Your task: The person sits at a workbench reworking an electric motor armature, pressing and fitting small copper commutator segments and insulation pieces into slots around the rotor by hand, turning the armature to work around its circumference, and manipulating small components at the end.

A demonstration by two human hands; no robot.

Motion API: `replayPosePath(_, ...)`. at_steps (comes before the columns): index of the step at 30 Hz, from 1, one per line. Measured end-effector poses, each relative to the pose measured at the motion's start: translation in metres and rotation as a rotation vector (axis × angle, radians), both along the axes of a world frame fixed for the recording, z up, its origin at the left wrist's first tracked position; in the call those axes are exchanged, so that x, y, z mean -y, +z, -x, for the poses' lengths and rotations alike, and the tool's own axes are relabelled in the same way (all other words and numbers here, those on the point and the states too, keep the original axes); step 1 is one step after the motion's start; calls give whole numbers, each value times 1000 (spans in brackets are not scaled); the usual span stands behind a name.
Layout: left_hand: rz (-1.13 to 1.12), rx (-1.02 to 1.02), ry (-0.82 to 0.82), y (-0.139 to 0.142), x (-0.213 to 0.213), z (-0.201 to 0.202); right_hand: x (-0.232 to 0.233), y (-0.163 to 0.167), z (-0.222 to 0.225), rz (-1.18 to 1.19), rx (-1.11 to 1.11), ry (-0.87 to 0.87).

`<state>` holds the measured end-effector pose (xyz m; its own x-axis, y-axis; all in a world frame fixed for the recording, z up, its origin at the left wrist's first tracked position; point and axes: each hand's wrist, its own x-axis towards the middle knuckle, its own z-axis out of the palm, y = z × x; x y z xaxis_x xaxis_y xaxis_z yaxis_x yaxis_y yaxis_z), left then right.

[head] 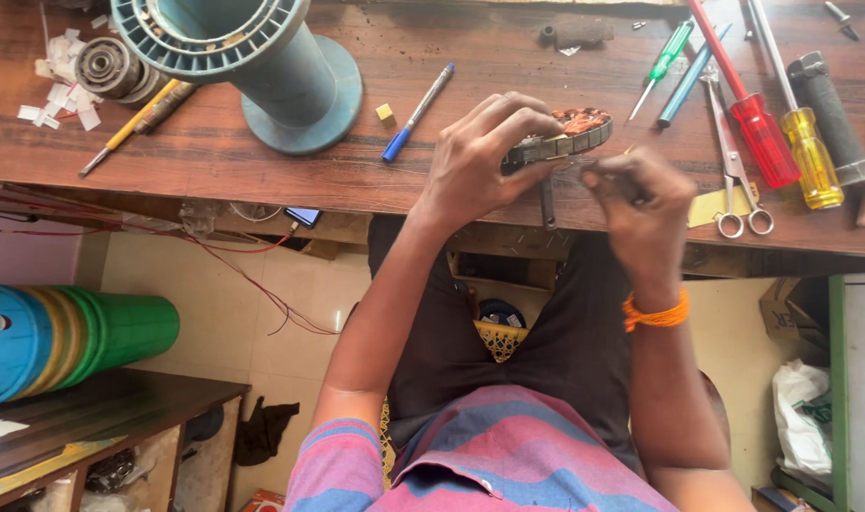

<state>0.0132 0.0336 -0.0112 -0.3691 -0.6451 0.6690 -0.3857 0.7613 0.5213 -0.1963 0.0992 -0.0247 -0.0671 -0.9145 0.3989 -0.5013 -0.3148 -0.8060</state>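
Left hand point(475, 156) clamped around round stator point(567, 136) with copper windings, at near edge of wooden bench point(262, 175). Right hand point(641, 204) just beside stator, fingers pinched shut, contents hidden. Blue pen point(418, 112) left of stator; scissors point(733, 161) and red screwdriver point(750, 114) right of it.

Dark wooden workbench point(262, 180), pale tiled floor point(214, 313), low wooden shelf point(119, 408).
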Motion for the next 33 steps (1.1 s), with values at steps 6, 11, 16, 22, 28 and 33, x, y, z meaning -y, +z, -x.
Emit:
replayPosePath(6,56,-75,32,-16,5,2,13,36,17,109,-152,73)
replayPosePath(11,73,-104,77,-22,1,6,30,54,6,137,-264,150)
replayPosePath(16,33,-158,75,-16,0,2,66,57,-5,226,-432,216)
replayPosePath(22,-543,-401,-10,-5,21,-1,95,52,-12,263,-473,266)
replayPosePath(28,-749,-262,-252,-9,56,-8,93,52,-16,263,-486,200)
replayPosePath(33,-488,-163,-580,-4,67,-42,49,55,-28,62,-339,214)
